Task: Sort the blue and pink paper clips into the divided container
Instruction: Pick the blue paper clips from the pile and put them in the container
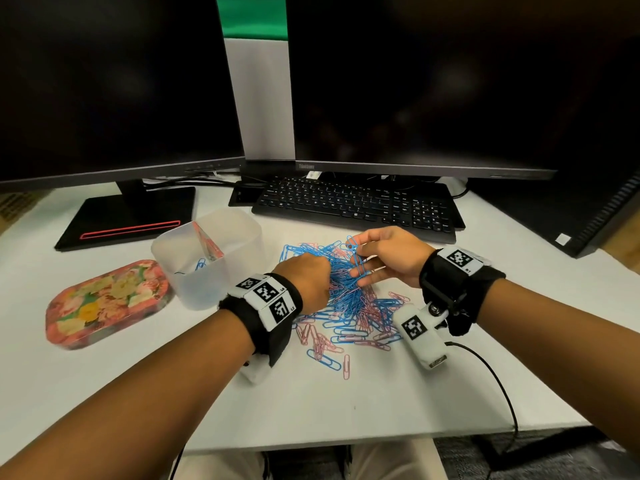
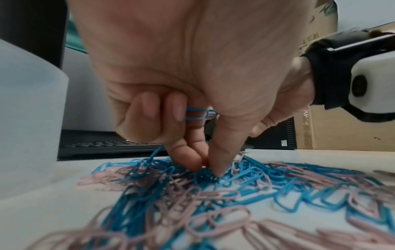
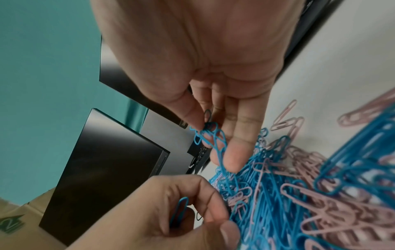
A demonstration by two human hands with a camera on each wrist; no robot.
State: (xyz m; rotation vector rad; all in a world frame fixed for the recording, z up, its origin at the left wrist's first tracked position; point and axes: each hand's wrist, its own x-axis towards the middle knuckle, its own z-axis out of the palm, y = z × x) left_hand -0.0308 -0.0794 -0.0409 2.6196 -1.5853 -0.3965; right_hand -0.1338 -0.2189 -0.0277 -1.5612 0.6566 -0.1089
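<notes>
Many blue and pink paper clips (image 1: 349, 299) lie tangled on the desk (image 1: 346, 410) beside the divided container (image 1: 207, 258). Light, springy wire, they likely snag; take one by its loop end. The right hand (image 1: 391, 258) pinches linked blue clips; the left hand (image 1: 304, 282) holds blue clips, fingertips (image 2: 218, 170) pinching into the heap.

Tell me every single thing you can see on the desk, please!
paper clips: many, blue and pink, heaped mid-desk
divided container: one, frosted clear, left of heap, a few clips inside
floral lid: one, pink flowery, far left
keyboard: one, black, behind heap
monitors: two, black, at back
desk: one, white
left hand: fingers pinching into heap, blue clips tucked in its curled fingers
right hand: pinching tangled blue clips above heap
</notes>
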